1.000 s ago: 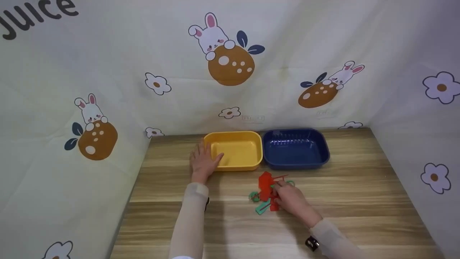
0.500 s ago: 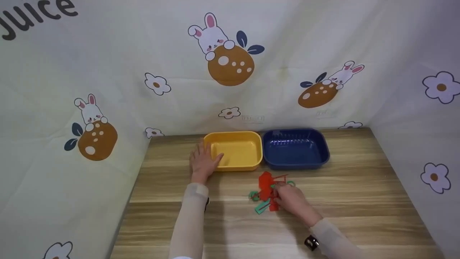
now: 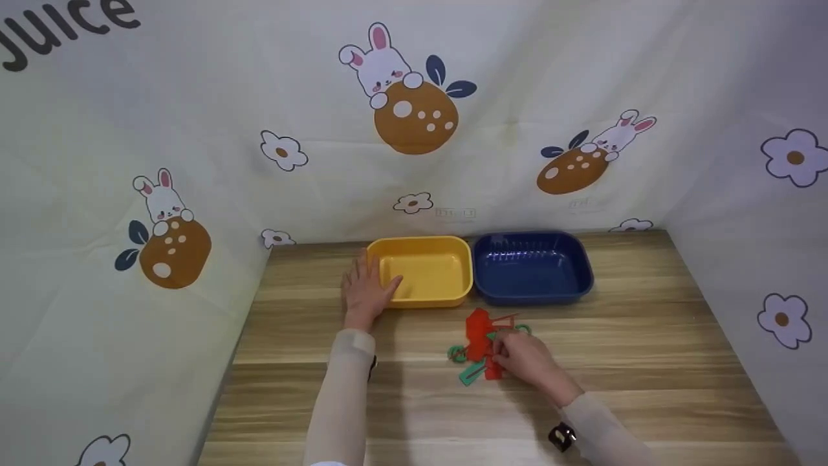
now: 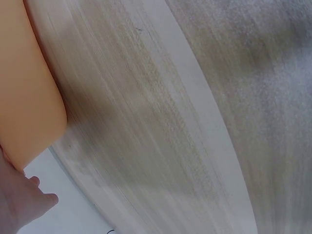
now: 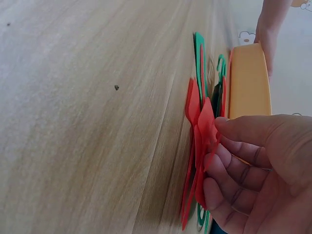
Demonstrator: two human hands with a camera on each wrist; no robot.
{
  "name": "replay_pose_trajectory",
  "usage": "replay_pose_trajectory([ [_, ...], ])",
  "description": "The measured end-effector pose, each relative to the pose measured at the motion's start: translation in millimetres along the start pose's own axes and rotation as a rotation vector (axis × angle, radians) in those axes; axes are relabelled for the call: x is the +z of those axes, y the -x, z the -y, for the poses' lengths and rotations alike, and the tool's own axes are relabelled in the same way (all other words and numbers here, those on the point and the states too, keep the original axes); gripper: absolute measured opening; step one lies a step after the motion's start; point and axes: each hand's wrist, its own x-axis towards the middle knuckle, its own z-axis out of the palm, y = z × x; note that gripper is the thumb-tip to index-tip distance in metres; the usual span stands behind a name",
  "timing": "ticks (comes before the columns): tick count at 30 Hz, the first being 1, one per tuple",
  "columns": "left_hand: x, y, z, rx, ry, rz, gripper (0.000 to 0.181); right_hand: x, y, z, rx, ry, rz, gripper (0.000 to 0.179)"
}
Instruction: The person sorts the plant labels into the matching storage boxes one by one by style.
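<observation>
My left hand [image 3: 365,294] rests over the left rim of a yellow plastic tub [image 3: 427,302], fingers straight and thumb over the inside. In the left wrist view the tub's wall [image 4: 29,92] shows at the left. My right hand [image 3: 527,356] is at a small pile in front of the tubs, its thumb and fingertips pinching a thin red plastic piece [image 5: 208,123] with a flared end. The pile holds several flat red and green pieces: a broad red one [image 3: 477,330], a slotted green strip [image 3: 471,373] and a green ring-shaped part [image 3: 457,353]. Some are hidden behind the fingers.
A dark blue tub [image 3: 533,298] stands right beside the yellow one, against the back of the wood-grain table [image 3: 647,362]. A pale printed cloth [image 3: 504,181] encloses the table at the back and sides. A black device [image 3: 561,437] sits at the right wrist.
My right hand has shifted slightly down and right over the pile, its fingers drawn in a little. The left hand and both tubs have stayed in place.
</observation>
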Motion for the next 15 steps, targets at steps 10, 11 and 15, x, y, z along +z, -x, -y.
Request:
replay_pose_trajectory([
  [10,0.0,-0.2,0.4,-0.002,0.007,0.006,0.085,-5.5,2.0,-4.9,0.023,-0.145,0.098,0.009],
  [11,0.0,-0.3,0.4,-0.001,0.009,0.006,0.085,-6.1,2.1,-5.8,0.021,-0.166,0.109,0.009],
  [15,0.3,-0.7,0.4,0.001,0.01,0.004,0.084,-8.3,2.4,-9.8,0.015,-0.25,0.157,0.006],
])
